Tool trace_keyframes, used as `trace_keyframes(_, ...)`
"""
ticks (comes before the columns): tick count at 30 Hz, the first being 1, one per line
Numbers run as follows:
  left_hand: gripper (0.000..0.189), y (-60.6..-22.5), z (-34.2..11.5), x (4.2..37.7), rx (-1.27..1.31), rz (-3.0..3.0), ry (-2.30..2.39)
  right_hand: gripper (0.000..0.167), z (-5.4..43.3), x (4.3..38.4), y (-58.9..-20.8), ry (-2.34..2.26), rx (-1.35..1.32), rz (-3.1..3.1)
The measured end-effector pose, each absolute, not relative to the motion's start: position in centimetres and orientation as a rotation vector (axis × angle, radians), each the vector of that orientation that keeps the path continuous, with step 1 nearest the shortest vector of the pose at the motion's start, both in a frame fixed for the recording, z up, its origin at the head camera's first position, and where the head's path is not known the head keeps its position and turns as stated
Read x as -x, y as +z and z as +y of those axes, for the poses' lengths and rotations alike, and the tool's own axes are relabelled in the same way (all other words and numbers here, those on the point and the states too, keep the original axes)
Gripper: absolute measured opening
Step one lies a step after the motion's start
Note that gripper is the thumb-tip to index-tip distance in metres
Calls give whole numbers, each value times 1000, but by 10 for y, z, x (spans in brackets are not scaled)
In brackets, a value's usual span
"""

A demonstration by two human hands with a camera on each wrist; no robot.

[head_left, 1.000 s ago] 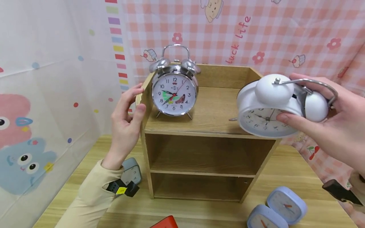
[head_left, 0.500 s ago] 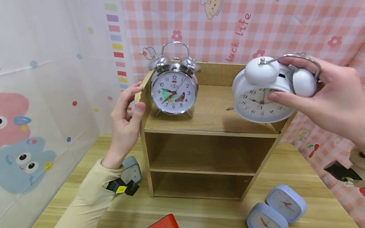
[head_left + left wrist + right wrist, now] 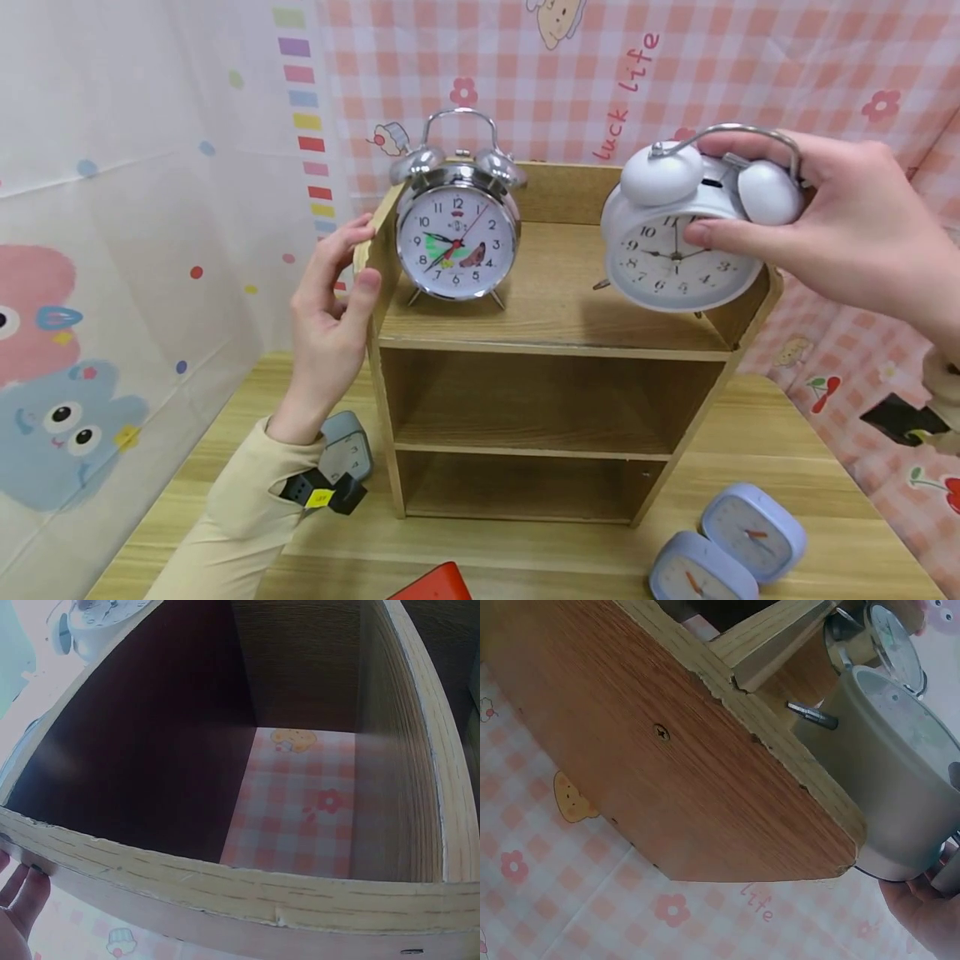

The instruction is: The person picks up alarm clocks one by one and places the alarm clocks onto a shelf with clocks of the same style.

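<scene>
My right hand [image 3: 840,217] grips a white twin-bell alarm clock [image 3: 637,225] by its top, the thumb over the dial. The clock is tilted slightly and hangs above the right part of the top board of a small wooden shelf [image 3: 555,346]. In the right wrist view this clock [image 3: 862,772] is beside the shelf's side panel [image 3: 682,765], one metal foot showing. My left hand [image 3: 330,325] holds the shelf's left side panel, thumb at the front edge, fingers behind. Right beside that panel, a silver twin-bell alarm clock [image 3: 457,242] stands upright on the top board.
Two light-blue clocks [image 3: 753,533] lie on the table [image 3: 585,567] at front right. A grey-green clock [image 3: 348,454] sits partly behind the left wrist. Part of a red object [image 3: 435,583] shows at the front edge. Below are two shelf compartments [image 3: 532,408]. Patterned cloth [image 3: 585,100] hangs behind.
The right hand has moved the white alarm clock up, back and a little left, and the clock has turned more upright. The left hand has stayed on the panel.
</scene>
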State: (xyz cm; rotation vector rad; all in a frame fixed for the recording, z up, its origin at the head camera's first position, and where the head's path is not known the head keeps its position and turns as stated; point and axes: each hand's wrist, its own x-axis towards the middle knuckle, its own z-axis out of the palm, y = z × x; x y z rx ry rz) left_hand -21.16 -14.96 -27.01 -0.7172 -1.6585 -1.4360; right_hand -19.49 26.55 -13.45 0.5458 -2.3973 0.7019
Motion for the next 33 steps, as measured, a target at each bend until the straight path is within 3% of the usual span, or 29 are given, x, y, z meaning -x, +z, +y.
trace_keyframes(1,66,-270,-150,212,717,-1660,-1434,66,249,178,-129,720,-538,-2410)
trace_keyframes(4,67,-270,-150,212,714,-1666,-1431,63,240,173,-123,706,-543,-2445)
trace_keyframes(13,69,-271,-150,213,717,-1659,-1441,62,247,194,-121,733,-524,-2570)
trace_keyframes(33,71,-271,-150,212,718,-1664,-1431,57,245,207,-121,793,-493,-2646)
